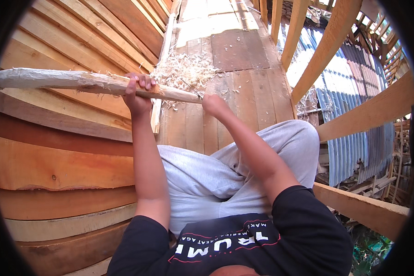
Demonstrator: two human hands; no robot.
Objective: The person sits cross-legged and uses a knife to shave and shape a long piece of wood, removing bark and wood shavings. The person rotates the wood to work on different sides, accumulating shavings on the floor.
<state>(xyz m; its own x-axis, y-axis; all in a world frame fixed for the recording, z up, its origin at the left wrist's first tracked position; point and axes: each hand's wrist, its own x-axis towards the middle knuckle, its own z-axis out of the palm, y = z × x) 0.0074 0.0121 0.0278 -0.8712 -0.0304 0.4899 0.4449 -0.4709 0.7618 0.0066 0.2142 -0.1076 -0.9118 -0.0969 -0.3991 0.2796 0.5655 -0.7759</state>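
Note:
A long, pale wooden pole (55, 79) with its bark stripped runs from the far left to the middle, roughly level across the view. My left hand (140, 96) is closed round it, fingers over the top. At the pole's right, thinner end my right hand (214, 106) is closed on a knife (198, 94), whose thin dark blade shows against the wood. The handle is hidden in my fist. Rough fibres stand up along the pole near my left hand. Beyond it, curled wood shavings (186, 71) lie heaped on the plank floor (172, 122).
I sit cross-legged on the boards. A slatted timber wall (60, 165) rises close on my left. On the right are slanted wooden rails (368, 110) with gaps, and corrugated metal sheets (349, 147) lower down outside. Bright sunlight falls on the far floor.

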